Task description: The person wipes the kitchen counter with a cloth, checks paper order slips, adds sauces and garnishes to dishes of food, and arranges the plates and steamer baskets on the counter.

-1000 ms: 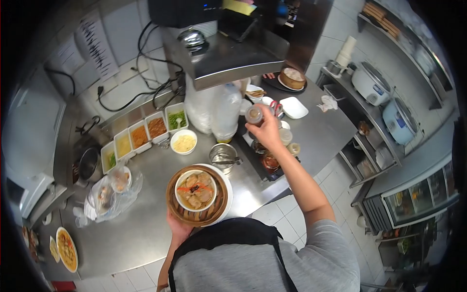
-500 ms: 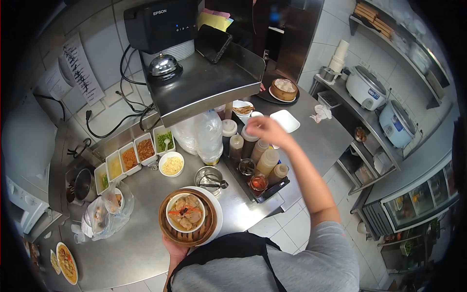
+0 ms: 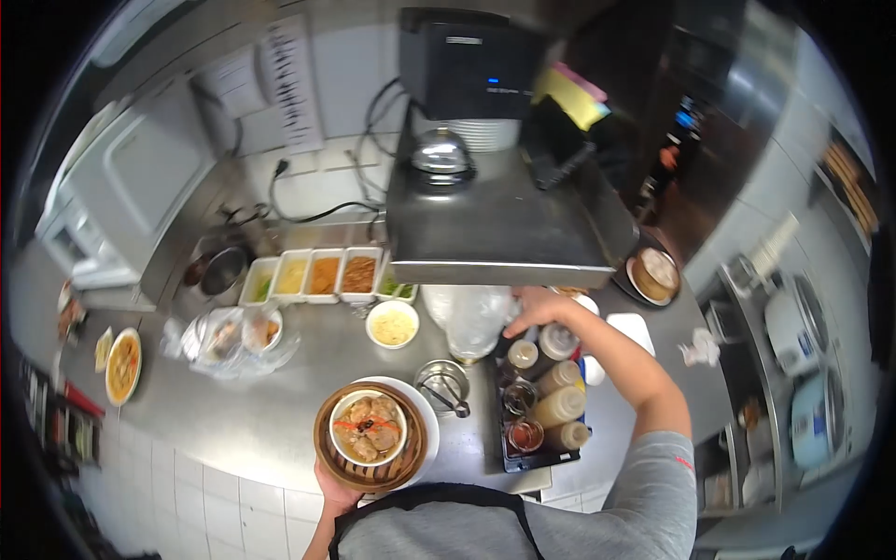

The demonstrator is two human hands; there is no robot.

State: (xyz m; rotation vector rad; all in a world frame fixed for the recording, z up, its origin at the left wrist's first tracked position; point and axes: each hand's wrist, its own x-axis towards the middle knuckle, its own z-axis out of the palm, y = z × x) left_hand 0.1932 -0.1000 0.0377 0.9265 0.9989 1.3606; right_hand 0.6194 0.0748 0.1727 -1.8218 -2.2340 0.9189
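My left hand (image 3: 338, 487) grips the lower left side of a round bamboo steamer (image 3: 416, 457), its fingers partly underneath. Inside the steamer is a white bowl (image 3: 337, 446) of dumpling-like pieces in broth with red strips on top. A white plate (image 3: 430, 431) shows beneath the steamer's right side. My right hand (image 3: 534, 310) is stretched out under the shelf's front edge, between a clear plastic bag (image 3: 462, 317) and the squeeze bottles (image 3: 560, 407). Its thumb points down beside the bag. The other fingers are blurred and partly hidden, so their grip does not show.
A black tray (image 3: 551, 461) holds the bottles and sauce jars. A metal pot (image 3: 441, 378) with tongs stands beside it. Behind are a bowl of chopped garlic-like bits (image 3: 392, 323) and topping containers (image 3: 324, 276). The steel shelf (image 3: 504, 233) overhangs the counter. Another steamer (image 3: 655, 276) stands right.
My right hand has moved from above the squeeze bottles to the back, beside the plastic bag under the shelf. The view has turned left. My left hand still holds the steamer.
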